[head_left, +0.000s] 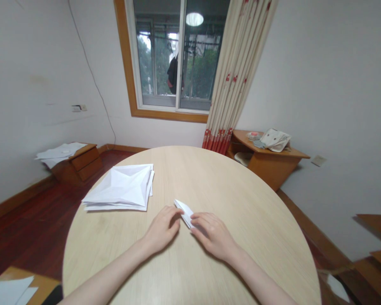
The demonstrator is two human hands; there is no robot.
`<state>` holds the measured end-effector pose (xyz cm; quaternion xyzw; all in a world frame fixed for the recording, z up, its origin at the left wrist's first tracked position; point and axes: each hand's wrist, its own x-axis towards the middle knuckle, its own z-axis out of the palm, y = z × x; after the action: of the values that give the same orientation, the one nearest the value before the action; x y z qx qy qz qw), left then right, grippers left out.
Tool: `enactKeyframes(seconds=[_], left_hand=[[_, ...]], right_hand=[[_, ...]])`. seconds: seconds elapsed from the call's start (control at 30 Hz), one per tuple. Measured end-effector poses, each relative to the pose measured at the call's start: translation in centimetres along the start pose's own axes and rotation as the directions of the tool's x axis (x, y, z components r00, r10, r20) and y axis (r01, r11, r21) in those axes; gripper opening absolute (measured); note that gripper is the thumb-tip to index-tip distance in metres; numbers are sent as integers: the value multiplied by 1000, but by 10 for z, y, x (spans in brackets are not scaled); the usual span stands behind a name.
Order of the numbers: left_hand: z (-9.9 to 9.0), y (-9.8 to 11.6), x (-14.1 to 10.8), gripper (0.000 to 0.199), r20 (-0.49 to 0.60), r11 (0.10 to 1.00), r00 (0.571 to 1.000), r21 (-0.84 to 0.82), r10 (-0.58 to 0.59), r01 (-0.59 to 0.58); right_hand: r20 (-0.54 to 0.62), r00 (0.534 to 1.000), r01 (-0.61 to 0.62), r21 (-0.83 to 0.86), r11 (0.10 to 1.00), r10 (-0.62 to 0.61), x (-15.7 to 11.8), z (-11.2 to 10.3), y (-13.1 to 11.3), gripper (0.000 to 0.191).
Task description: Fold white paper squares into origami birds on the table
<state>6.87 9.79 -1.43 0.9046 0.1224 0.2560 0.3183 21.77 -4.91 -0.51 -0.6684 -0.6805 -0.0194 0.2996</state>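
Observation:
A small piece of folded white paper lies slantwise between my hands, near the middle of the round table. My left hand has its fingers curled, with the fingertips at the paper's left edge. From the right, my right hand pinches the paper's lower end between thumb and fingers. The exact contact of the left thumb is hard to make out. To the left of my hands sits a stack of creased white paper sheets, its edges uneven.
A low wooden cabinet with papers on it stands at the left wall. At the back right, a corner desk bears a cloth bag. White sheets lie on a wooden surface at lower left. A curtain hangs beside the window.

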Motion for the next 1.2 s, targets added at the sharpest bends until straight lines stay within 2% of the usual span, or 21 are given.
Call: enactKeyframes(seconds=[0.2, 0.37, 0.53, 0.67, 0.8, 0.9, 1.0, 1.2], left_hand=[[-1, 1, 1, 16, 31, 993, 999, 118, -12, 8], [-3, 4, 1, 17, 79, 972, 997, 235, -7, -12], [-4, 0, 0, 19, 106, 960, 994, 281, -18, -13], [-2, -6, -1, 21, 49, 971, 999, 239, -2, -10], [0, -8, 0, 17, 15, 988, 996, 129, 88, -90], [0, -6, 0, 18, 59, 989, 989, 47, 137, -140], [-1, -3, 0, 17, 104, 990, 985, -4, 141, -141], [-9, 8, -2, 18, 171, 990, 977, 39, 125, -134]], right_hand=[[15, 999, -33, 121, 992, 32, -2, 4, 7, 30], [54, 998, -34, 160, 987, 26, -1, 6, 9, 36], [65, 998, -26, 155, 988, 16, 0, 5, 6, 36], [76, 997, -14, 133, 991, 4, 1, 3, 4, 37], [81, 996, 27, 121, 992, -37, 2, -1, 2, 40], [85, 995, 48, 132, 990, -60, 3, -5, 1, 43], [114, 991, 51, 141, 989, -67, 3, -9, 1, 44], [185, 983, -2, 112, 994, -19, 3, -14, 0, 38]])
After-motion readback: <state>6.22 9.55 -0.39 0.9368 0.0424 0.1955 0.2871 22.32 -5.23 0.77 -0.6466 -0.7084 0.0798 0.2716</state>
